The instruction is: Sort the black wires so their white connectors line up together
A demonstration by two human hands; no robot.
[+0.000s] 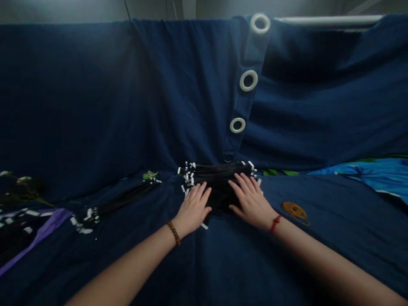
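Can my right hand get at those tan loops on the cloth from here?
Probably yes: the right hand rests spread on the black bundle, apparently not gripping it, and only blue cloth shows between it and the tan loops.

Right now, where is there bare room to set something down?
Bare cloth shows between the forearms, and between the orange bands and the bright-blue fabric. It is crowded where the left hand and right hand rest on the black bundle, and at far left around the purple fabric.
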